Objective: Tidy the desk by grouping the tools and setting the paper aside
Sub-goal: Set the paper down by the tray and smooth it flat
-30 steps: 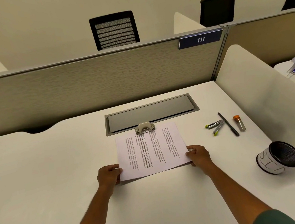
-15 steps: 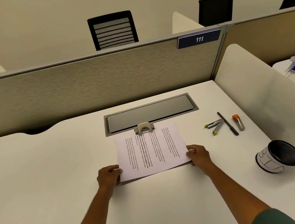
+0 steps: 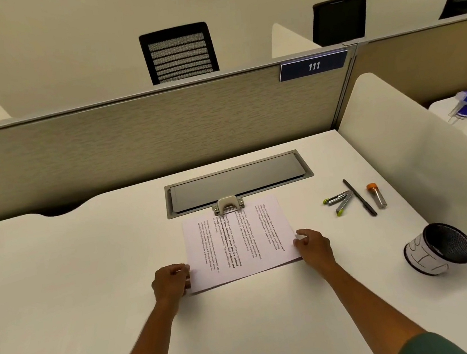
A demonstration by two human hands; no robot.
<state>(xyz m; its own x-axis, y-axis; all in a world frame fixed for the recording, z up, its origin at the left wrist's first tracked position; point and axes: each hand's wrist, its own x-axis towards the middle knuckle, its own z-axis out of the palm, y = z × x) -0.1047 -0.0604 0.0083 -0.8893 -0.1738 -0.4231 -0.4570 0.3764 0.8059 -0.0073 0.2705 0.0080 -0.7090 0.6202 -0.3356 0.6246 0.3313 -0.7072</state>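
Nothing moved — left hand (image 3: 171, 281), right hand (image 3: 314, 245) still pinch 1 paper (image 3: 238, 239) — 4 tools (image 3: 355, 198) apart.

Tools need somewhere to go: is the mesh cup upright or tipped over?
Tipped over. The mesh cup lies on its side on the desk, its dark open mouth facing sideways.
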